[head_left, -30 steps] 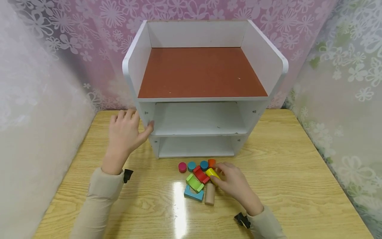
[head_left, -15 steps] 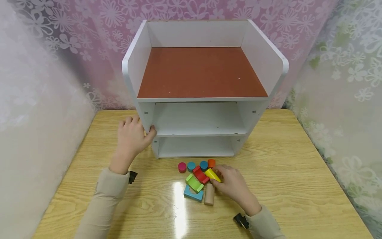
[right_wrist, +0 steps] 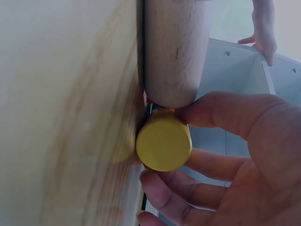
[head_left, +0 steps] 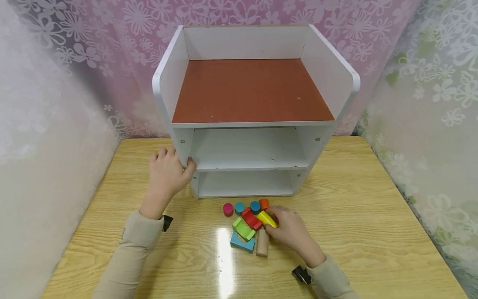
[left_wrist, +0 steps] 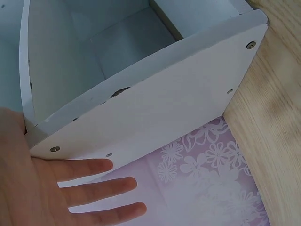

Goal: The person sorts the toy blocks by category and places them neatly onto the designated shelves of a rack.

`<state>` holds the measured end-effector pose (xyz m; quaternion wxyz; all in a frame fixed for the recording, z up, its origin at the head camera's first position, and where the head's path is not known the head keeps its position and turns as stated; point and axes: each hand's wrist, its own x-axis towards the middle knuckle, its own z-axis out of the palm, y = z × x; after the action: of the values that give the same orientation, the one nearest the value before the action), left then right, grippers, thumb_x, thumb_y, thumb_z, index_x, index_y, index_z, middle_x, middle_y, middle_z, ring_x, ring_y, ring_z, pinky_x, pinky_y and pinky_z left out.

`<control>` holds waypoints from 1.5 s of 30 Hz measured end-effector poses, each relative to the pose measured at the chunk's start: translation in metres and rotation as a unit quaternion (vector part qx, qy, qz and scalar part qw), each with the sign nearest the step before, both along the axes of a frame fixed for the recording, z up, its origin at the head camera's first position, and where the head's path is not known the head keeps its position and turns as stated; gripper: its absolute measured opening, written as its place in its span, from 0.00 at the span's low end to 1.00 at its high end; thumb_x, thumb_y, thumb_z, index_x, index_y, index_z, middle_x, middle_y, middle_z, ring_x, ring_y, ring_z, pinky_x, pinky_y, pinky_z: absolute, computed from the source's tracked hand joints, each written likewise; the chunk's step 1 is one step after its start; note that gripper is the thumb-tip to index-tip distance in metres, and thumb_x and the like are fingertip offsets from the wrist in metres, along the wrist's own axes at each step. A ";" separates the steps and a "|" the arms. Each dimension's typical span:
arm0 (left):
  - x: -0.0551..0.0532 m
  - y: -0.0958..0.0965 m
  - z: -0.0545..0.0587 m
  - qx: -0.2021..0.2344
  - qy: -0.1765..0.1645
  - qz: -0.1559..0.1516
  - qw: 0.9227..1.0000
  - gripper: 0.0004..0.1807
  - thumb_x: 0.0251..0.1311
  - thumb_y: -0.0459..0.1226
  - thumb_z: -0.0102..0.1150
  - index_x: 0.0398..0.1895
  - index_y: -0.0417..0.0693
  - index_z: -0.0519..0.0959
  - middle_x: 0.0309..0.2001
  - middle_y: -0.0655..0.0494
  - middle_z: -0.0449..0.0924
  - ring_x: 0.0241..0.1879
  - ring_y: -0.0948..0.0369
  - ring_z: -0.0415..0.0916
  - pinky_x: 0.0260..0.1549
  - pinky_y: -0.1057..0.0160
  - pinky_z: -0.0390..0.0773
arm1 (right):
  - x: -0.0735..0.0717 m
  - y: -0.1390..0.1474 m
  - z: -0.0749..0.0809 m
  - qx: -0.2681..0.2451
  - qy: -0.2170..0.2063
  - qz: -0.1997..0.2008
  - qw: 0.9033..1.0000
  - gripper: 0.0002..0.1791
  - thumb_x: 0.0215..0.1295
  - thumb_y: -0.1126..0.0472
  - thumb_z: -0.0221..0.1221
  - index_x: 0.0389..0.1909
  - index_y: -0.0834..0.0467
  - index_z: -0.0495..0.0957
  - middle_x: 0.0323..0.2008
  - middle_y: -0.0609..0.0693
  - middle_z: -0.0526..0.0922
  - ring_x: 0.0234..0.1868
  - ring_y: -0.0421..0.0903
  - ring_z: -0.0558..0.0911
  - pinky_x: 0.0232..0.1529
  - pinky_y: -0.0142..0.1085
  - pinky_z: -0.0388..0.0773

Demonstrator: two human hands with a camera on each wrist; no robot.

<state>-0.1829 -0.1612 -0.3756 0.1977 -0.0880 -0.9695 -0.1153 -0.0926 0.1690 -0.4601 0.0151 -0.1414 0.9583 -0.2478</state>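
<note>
My right hand (head_left: 293, 228) pinches a yellow cylinder block (head_left: 267, 219) between thumb and fingers; in the right wrist view its round end (right_wrist: 163, 143) faces the camera, low beside the table. A plain wooden cylinder (head_left: 262, 243) lies right by it. Around these are a red block (head_left: 252, 218), a green block (head_left: 244, 229), a blue arch block (head_left: 242, 241) and an orange block (head_left: 264, 204). My left hand (head_left: 167, 174) is at the left side panel of a white shelf unit (left_wrist: 155, 108), thumb on its front edge. The other fingers stretch out straight along the outside.
Pink (head_left: 228, 209), teal (head_left: 240, 208) and dark blue (head_left: 255, 207) round blocks lie in a row before the shelf unit. It has a brown top (head_left: 254, 91) with raised sides. The wooden table (head_left: 373, 232) meets flowered curtains behind and at the sides.
My left hand has shifted right and slightly nearer, its thumb lower on the panel's front edge. The right hand and the yellow cylinder have barely moved.
</note>
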 end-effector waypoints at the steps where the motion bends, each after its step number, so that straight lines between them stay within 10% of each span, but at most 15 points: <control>1: 0.000 0.000 0.000 0.002 -0.003 0.000 1.000 0.27 0.60 0.51 0.38 0.53 0.45 0.74 0.42 0.45 0.76 0.39 0.44 0.69 0.38 0.45 0.65 | 0.000 0.000 0.000 -0.001 0.000 -0.002 1.000 0.20 0.47 0.59 0.65 0.44 0.58 0.81 0.29 0.44 0.76 0.25 0.38 0.69 0.25 0.32 0.67; 21: 0.000 0.001 -0.004 0.027 -0.033 -0.002 0.999 0.27 0.63 0.51 0.34 0.57 0.47 0.70 0.42 0.47 0.73 0.36 0.47 0.67 0.37 0.48 0.64 | 0.002 0.009 0.018 -0.105 -0.021 -0.006 0.994 0.26 0.52 0.60 0.65 0.54 0.59 0.76 0.32 0.45 0.77 0.32 0.41 0.73 0.32 0.37 0.74; 33: 0.000 0.001 -0.004 0.031 -0.028 -0.007 0.999 0.26 0.63 0.51 0.35 0.55 0.47 0.70 0.41 0.47 0.73 0.35 0.47 0.68 0.36 0.48 0.64 | 0.010 0.006 0.046 -0.281 -0.026 0.076 0.956 0.28 0.59 0.66 0.61 0.61 0.48 0.71 0.39 0.47 0.80 0.37 0.43 0.77 0.41 0.36 0.77; 45: -0.001 0.001 -0.005 0.038 -0.034 -0.008 0.999 0.26 0.63 0.51 0.35 0.57 0.46 0.70 0.42 0.47 0.73 0.37 0.47 0.68 0.36 0.49 0.63 | 0.018 0.004 0.074 -0.332 -0.042 0.081 0.939 0.25 0.63 0.64 0.59 0.60 0.48 0.70 0.42 0.46 0.77 0.41 0.46 0.75 0.39 0.37 0.75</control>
<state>-0.1838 -0.1598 -0.3801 0.1669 -0.0845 -0.9698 -0.1568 -0.0749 0.1733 -0.3856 0.0277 -0.2051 0.8052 -0.5557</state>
